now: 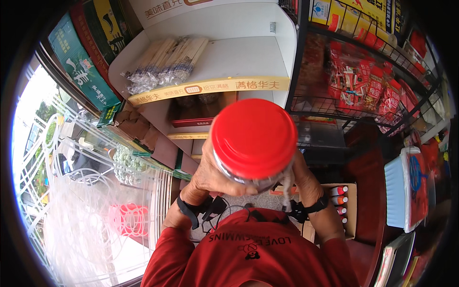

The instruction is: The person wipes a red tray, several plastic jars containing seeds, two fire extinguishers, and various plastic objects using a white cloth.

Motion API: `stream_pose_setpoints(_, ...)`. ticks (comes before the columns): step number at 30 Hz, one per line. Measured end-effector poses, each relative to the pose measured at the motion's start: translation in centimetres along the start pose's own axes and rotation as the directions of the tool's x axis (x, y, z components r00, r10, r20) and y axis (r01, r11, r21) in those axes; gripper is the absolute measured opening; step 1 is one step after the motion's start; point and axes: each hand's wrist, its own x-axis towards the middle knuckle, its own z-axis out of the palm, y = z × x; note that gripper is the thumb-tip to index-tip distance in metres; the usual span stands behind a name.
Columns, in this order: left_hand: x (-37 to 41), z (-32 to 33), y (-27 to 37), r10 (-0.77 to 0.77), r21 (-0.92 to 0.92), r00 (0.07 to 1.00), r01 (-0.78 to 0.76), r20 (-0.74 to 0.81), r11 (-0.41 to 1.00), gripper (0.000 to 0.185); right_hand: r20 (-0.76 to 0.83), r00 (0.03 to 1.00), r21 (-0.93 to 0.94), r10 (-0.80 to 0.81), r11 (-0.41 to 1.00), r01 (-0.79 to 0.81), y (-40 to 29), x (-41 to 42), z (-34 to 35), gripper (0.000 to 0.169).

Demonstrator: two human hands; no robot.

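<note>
A jar with a red screw lid is held up in front of my chest, close to the camera. My left hand wraps around the jar's side, its fingers under the lid's rim. My right hand is at the other side of the jar, mostly hidden behind it; a pale cloth or strip hangs beside it. The jar's contents cannot be made out. Ahead, plastic-wrapped bundles of pale sticks lie on the left part of a white display shelf.
Black wire racks with red snack packets stand at the right. Green boxes are stacked at the left beside a glass window. An open carton of bottles and a light blue plastic tub are at the right.
</note>
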Motion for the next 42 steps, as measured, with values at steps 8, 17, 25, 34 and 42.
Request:
stream_pose_setpoints(8, 1.5, 0.2, -2.2, 0.002, -0.227, 0.999, -0.013, -0.047, 0.974, 0.111, 0.006, 0.971, 0.037, -0.237, 0.971, 0.237, 3.5, 0.2, -1.8, 0.094)
stream_pose_setpoints(17, 1.4, 4.5, -1.2, 0.162, 0.140, 0.865, -0.107, -0.475, 0.984, 0.119, 0.087, 0.790, -0.375, -0.606, 0.715, 0.590, 0.5, 1.0, 1.6, 0.093)
stream_pose_setpoints(25, 0.0, 3.9, -1.9, 0.077, 0.315, 0.966, 0.004, -0.246, 0.949, 0.112, 0.134, 0.776, -0.410, -0.616, 0.679, 0.609, -0.3, -0.8, 0.7, 0.046)
stream_pose_setpoints(34, -2.9, 6.5, -2.0, 0.111, 0.103, 0.985, -0.125, 0.136, 0.987, 0.114, 0.229, 0.967, 0.138, 0.108, 0.980, -0.142, -6.2, -2.7, -0.8, 0.046)
stream_pose_setpoints(42, -3.0, 5.2, -0.6, 0.076, 0.070, 0.996, -0.073, -0.045, 0.995, 0.115, 0.367, 0.654, -0.523, -0.662, 0.435, 0.734, -4.2, -4.3, 1.2, 0.038)
